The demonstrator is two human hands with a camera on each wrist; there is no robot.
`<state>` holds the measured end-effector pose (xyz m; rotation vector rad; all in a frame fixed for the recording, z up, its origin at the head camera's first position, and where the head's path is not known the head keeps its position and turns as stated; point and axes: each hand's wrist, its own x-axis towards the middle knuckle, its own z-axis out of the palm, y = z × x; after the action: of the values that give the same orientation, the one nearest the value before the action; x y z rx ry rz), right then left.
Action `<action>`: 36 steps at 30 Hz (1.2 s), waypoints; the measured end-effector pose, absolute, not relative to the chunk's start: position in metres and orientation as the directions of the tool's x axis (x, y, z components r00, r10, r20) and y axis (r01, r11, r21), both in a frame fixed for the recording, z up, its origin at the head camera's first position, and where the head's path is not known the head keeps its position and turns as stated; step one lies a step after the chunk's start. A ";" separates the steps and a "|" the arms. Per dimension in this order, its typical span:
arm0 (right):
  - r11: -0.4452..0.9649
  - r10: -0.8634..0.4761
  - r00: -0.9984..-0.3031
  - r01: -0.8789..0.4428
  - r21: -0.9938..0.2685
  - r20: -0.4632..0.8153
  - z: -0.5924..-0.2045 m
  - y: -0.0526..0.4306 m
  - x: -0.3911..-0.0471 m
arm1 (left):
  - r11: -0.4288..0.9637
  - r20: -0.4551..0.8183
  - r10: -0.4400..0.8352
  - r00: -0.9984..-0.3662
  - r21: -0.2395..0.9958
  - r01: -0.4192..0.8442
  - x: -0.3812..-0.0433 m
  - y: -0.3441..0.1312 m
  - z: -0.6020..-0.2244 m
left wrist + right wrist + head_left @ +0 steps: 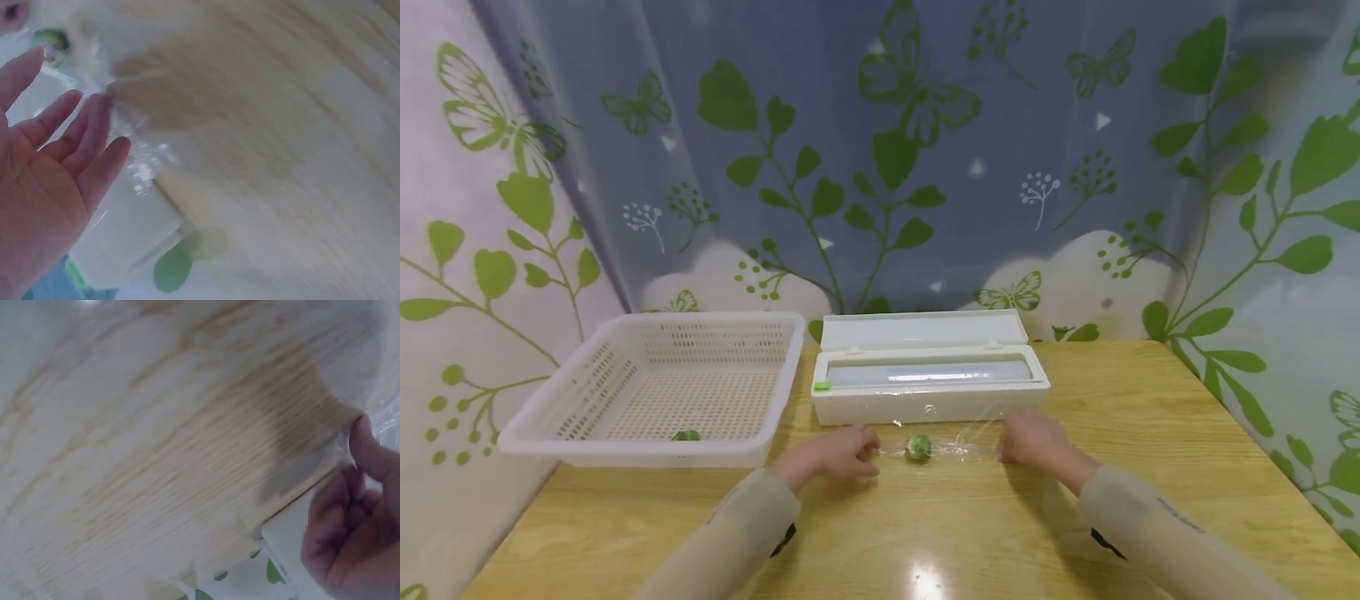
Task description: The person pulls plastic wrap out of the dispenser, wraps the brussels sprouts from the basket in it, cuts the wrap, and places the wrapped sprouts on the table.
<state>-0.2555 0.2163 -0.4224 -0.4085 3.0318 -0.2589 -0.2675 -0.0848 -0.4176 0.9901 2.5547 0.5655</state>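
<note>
Clear plastic wrap (958, 448) stretches between my hands from the white wrap dispenser (928, 407). A small round green vegetable (918, 447) with pale patches, like a Brussels sprout, sits at the film in front of the box. My right hand (1036, 442) pinches the film's right side between thumb and curled fingers; the right wrist view shows the film bunched at the thumb tip (360, 425). To the vegetable's left is my left hand (842, 452). Its fingers (94, 125) are loosely bent and spread, fingertips right at the film's edge, with nothing gripped.
A white perforated plastic basket (647, 447) stands on the left, holding another green piece (686, 435). The dispenser's lid (925, 330) is raised, showing the film roll (928, 372). Behind the wooden table (887, 533) hangs a patterned curtain (820, 125).
</note>
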 end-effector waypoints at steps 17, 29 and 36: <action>0.912 -0.386 -0.922 -0.379 -0.160 -0.015 -0.401 0.210 -0.240 | 0.631 0.512 0.240 -0.825 0.563 0.534 -0.275 -0.086 -0.398; 0.874 -0.453 -0.881 -0.469 -0.128 0.137 -0.393 0.196 -0.236 | 0.650 0.283 0.137 -0.949 0.698 0.301 -0.284 -0.098 -0.403; 0.863 -0.443 -0.886 -0.462 -0.204 0.134 -0.388 0.183 -0.240 | 0.624 0.217 0.089 -0.972 0.749 0.224 -0.289 -0.100 -0.409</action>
<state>-0.2403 0.1832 -0.3882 -0.7578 3.1116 -0.3739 -0.2888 -0.0999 -0.4089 0.2883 2.9724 1.4064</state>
